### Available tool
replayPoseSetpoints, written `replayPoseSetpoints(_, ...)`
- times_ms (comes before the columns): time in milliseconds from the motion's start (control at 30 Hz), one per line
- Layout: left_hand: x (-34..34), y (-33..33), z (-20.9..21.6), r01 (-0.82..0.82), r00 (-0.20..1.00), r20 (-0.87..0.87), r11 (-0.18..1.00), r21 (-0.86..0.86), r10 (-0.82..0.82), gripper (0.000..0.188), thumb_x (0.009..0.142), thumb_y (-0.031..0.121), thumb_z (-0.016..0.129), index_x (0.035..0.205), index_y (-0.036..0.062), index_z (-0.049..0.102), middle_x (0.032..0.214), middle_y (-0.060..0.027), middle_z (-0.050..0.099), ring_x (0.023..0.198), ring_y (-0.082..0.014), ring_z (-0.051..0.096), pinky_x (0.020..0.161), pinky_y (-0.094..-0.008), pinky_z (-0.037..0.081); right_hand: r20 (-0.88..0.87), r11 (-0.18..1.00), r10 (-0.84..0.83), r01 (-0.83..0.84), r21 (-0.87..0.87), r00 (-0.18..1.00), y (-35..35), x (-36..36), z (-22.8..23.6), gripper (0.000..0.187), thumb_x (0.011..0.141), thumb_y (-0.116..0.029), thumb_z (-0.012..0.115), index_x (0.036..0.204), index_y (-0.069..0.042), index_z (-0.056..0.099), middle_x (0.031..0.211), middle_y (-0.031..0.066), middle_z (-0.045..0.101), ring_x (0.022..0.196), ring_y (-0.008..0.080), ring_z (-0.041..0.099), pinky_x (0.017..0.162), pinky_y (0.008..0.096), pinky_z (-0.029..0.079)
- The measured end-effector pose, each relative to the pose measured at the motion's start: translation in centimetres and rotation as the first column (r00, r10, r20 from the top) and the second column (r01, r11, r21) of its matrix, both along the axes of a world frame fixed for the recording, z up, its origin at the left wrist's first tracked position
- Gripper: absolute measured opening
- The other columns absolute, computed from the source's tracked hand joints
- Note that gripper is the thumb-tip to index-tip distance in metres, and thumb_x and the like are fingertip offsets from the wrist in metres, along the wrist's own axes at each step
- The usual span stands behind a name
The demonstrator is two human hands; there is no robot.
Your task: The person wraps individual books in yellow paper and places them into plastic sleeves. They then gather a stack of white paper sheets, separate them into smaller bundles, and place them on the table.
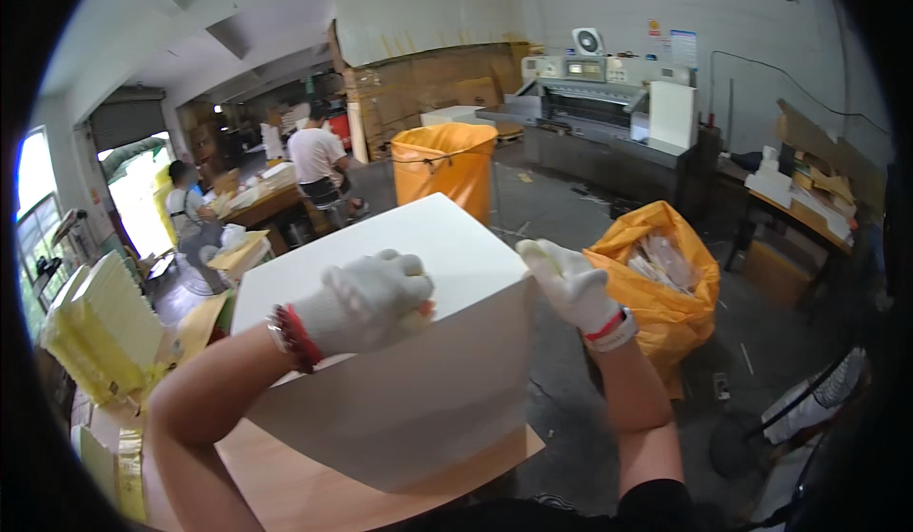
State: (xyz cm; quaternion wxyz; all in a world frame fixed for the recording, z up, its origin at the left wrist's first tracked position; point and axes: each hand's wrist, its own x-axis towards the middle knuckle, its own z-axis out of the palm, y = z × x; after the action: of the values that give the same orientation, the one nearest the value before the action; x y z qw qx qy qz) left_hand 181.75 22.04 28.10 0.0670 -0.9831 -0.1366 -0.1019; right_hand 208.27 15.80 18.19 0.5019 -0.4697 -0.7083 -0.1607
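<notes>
Pale wall (742, 33), dark grey floor (685, 446); bright window (32, 175), doorway (133, 204) at left

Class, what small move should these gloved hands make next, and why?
Perhaps press the right hand lightly inward to steady the white block, since that hand is at its right edge while the left hand lies over its top.

My bent left arm (204, 385) is slanting from seven o'clock, gloved left hand (366, 299) lying half-curled; my right arm (635, 394) is slanting from five, gloved right hand (571, 287) pointing toward ten.
</notes>
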Motion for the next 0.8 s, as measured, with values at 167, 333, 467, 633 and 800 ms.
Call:
replayPoseSetpoints(167, -0.1, -0.6, -1.2, -0.14, 0.988, 0.063, 0.99, -0.018, 0.141, 0.016, 0.083, 0.023, 0.057, 0.085, 0.0078, 0.059, 0.101, -0.0064, 0.057, 0.1, -0.0263, 0.055, 0.078, -0.0385, 0.049, 0.145, 0.971, -0.069, 0.1, -0.219, 0.987, -1.3, -0.6, 2.6, 0.02, 0.09, -0.022, 0.051, 0.093, -0.004, 0.059, 0.076, 0.0128, 0.06, 0.067, 0.0282, 0.061, 0.054, 0.037, 0.048)
replayPoseSetpoints(333, 0.0, 0.4, -2.0, 0.036, 0.978, 0.21, 0.996, -0.079, -0.018, 0.01, 0.078, 0.005, 0.063, 0.087, 0.0044, 0.058, 0.102, -0.0092, 0.059, 0.094, -0.0285, 0.056, 0.076, -0.0327, 0.049, 0.153, 0.997, -0.066, 0.062, 0.035, 0.986, 0.5, -1.5, 5.2, 0.034, 0.093, -0.031, 0.049, 0.076, -0.003, 0.057, 0.06, 0.0137, 0.051, 0.056, 0.0304, 0.054, 0.052, 0.0399, 0.043)
replayPoseSetpoints(467, -0.1, 0.3, -1.9, 0.03, 0.973, 0.231, 0.996, -0.083, -0.01, 0.009, 0.077, 0.004, 0.063, 0.085, 0.0041, 0.059, 0.099, -0.0091, 0.06, 0.091, -0.0276, 0.058, 0.075, -0.0325, 0.049, 0.084, 0.989, -0.089, 0.078, 0.127, 0.992, 1.8, -4.3, 7.1, 0.044, 0.093, -0.04, 0.05, 0.068, -0.004, 0.053, 0.056, 0.0128, 0.046, 0.052, 0.0297, 0.05, 0.05, 0.0396, 0.04)
replayPoseSetpoints(633, 0.0, 0.7, -1.9, 0.045, 0.957, 0.289, 0.986, -0.162, 0.004, 0.005, 0.08, 0.005, 0.061, 0.08, 0.0003, 0.059, 0.086, -0.0121, 0.06, 0.078, -0.0257, 0.06, 0.069, -0.0302, 0.049, 0.053, 0.975, -0.101, 0.088, 0.205, 0.993, 2.1, -4.9, 7.0, 0.021, 0.089, -0.02, 0.051, 0.081, -0.001, 0.057, 0.061, 0.0121, 0.048, 0.055, 0.0303, 0.051, 0.052, 0.0379, 0.041)
replayPoseSetpoints(800, -0.6, 0.8, -1.1, 0.056, 0.956, 0.287, 0.921, -0.386, 0.061, 0.013, 0.082, 0.008, 0.063, 0.076, -0.0001, 0.056, 0.077, -0.0101, 0.057, 0.071, -0.0197, 0.058, 0.064, -0.0287, 0.046, -0.186, 0.975, -0.06, 0.098, 0.198, 0.981, 2.7, -4.4, 4.9, 0.011, 0.085, -0.01, 0.051, 0.083, 0.0, 0.056, 0.06, 0.0128, 0.046, 0.052, 0.0298, 0.05, 0.048, 0.0381, 0.04)
